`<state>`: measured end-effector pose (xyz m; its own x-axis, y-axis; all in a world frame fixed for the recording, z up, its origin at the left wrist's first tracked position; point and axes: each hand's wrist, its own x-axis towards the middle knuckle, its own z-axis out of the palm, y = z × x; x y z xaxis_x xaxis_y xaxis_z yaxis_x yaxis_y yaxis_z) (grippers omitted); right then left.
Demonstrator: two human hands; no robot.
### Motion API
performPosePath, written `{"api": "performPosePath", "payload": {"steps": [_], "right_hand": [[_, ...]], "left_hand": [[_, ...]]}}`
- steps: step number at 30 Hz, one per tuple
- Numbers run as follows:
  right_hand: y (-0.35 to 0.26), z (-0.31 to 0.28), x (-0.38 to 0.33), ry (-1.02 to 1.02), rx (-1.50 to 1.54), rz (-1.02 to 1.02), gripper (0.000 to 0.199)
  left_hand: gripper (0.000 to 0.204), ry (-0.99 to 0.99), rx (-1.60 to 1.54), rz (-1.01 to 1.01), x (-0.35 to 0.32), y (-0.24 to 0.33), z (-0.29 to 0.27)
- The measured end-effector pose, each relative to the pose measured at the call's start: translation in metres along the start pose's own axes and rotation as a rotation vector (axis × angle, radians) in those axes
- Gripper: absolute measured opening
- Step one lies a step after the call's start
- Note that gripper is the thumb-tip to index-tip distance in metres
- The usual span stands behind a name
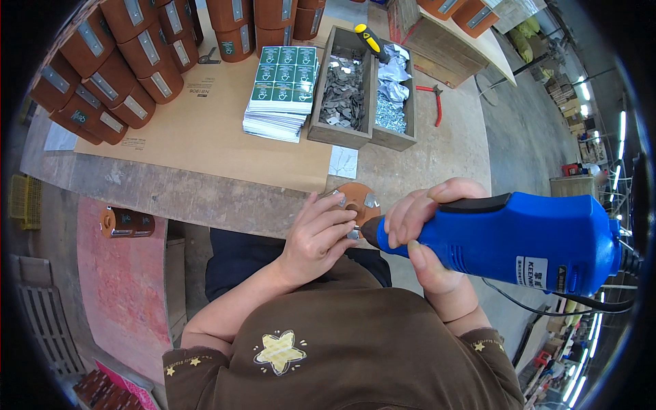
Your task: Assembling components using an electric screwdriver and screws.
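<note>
My right hand (pixel 424 222) grips a blue electric screwdriver (pixel 519 242) lying level, its dark nose pointing left. The nose meets a small metal clip (pixel 353 234) at the near edge of a round brown pot (pixel 355 197), which has a hole in its upturned face. Two more metal pieces show on that face. My left hand (pixel 321 232) reaches over the pot's left side, fingers bent and tips pinched at the near clip. Part of the pot is hidden behind both hands.
Wooden boxes hold flat metal pieces (pixel 344 92) and small screws (pixel 391 115); a yellow-black cutter (pixel 369 39) lies across them. Red-handled pliers (pixel 438 106) lie right. Stacked green-and-white cards (pixel 283 89) and brown pots (pixel 147 58) stand on cardboard. A pot (pixel 128 223) lies on a reddish board.
</note>
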<state>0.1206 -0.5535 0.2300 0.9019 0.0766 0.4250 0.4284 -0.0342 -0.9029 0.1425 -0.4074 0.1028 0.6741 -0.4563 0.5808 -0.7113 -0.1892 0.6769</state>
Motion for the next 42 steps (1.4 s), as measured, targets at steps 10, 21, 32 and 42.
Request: {"api": "performPosePath", "payload": {"steps": [10, 21, 32, 42], "right_hand": [[-0.002, -0.002, -0.001, -0.111, -0.105, 0.006, 0.047], [0.002, -0.025, -0.011, 0.279, 0.317, -0.143, 0.054], [0.006, -0.045, -0.027, 0.338, 0.313, -0.197, 0.054], [0.019, -0.068, -0.041, 0.423, 0.355, -0.179, 0.052]], "left_hand": [[0.026, -0.006, 0.007, 0.005, 0.001, 0.001, 0.0], [0.025, 0.005, -0.043, 0.009, 0.003, 0.007, 0.0], [0.025, -0.009, -0.044, -0.028, 0.007, 0.009, -0.001], [0.024, 0.064, -0.2, -0.119, 0.002, 0.009, -0.006]]}}
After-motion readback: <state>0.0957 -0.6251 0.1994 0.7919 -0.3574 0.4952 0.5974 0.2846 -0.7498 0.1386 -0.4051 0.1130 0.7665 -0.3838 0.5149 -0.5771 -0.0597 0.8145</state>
